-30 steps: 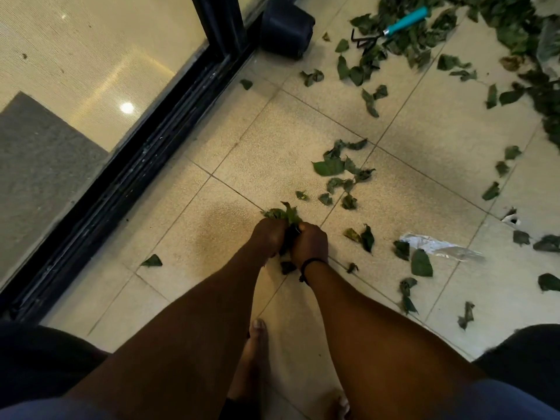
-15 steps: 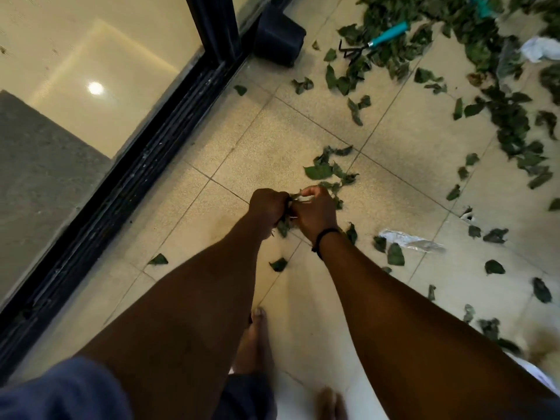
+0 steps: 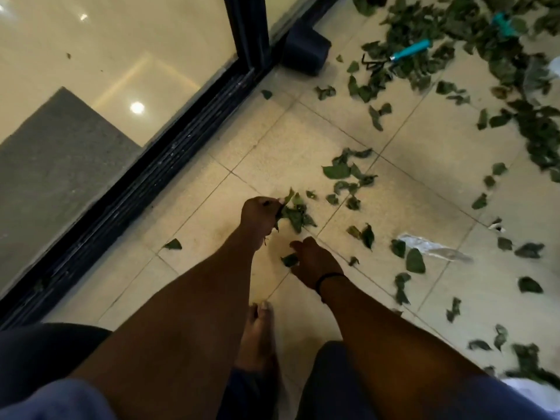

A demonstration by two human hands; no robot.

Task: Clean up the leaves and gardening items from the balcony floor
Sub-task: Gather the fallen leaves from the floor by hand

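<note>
You are gripping a bunch of leaves in your left hand, fingers curled round the stems, with the blades fanning out to the right of the fist. Your right hand is reaching low over the balcony floor, thumb and fingertips closing on a single leaf just in front of your bare foot; whether the pinch is already firm, I cannot tell.

You are working the patch nearest the black door track, which looks like a sensible starting edge. In my judgement the task is barely begun: one stray leaf is lying close to the track, a loose cluster is sitting near the middle of the floor, and the thick litter is spreading toward the far right corner, where a teal-handled hand rake is lying among it. A crumpled clear wrapper is resting toward the right edge.

The left bunch is looking full, so feeding more in risks dropping some. Finding a bag or bin for it soon would likely help; none is showing here.
</note>
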